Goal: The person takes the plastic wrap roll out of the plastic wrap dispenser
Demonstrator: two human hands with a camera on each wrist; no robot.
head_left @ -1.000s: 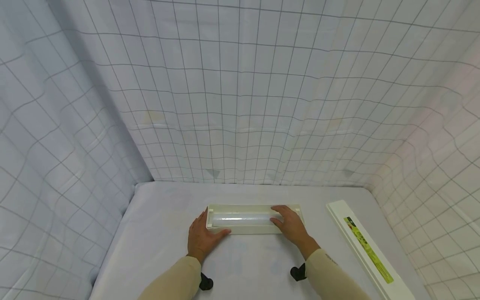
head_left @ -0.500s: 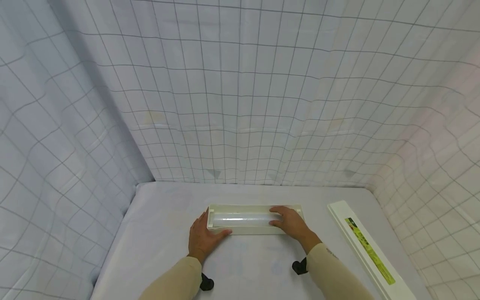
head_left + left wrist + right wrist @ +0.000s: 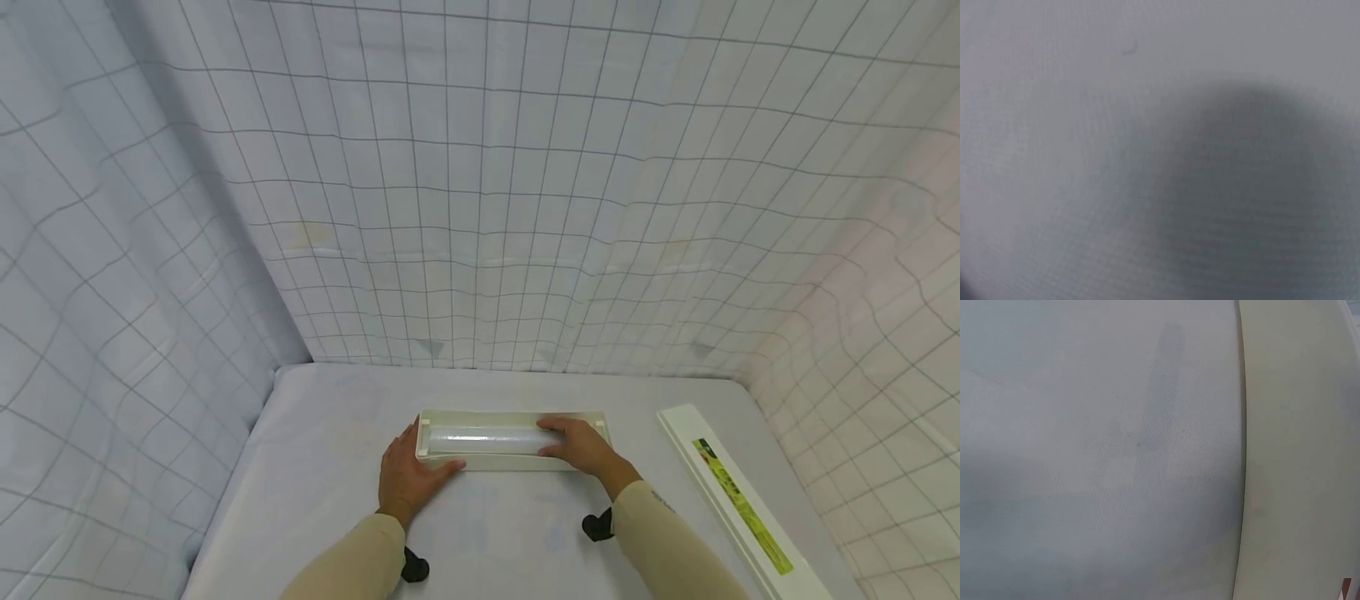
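Observation:
A long cream plastic box (image 3: 498, 463) lies crosswise on the table, its top uncovered. Inside it sits a shiny, translucent roll of cling film (image 3: 483, 438). My left hand (image 3: 407, 479) holds the box's left end, thumb along the front wall and fingers round the side. Over the right part of the box, my right hand (image 3: 587, 448) reaches in and grips the roll between thumb and fingers; its fingers hide that end of the roll. In the right wrist view the pale box wall (image 3: 1297, 450) runs along the right side. The left wrist view is only blurred cloth and shadow.
A long white lid (image 3: 738, 504) with a yellow-green label lies slanted on the table at the right. White cloth covers the table (image 3: 330, 425), and gridded white curtains (image 3: 480, 208) close in the back and both sides. Black wrist pieces (image 3: 597, 527) show by the sleeves.
The view has shifted very slightly. Right fingers and thumb have moved a little to the left along the roll; the left hand stays on the box end.

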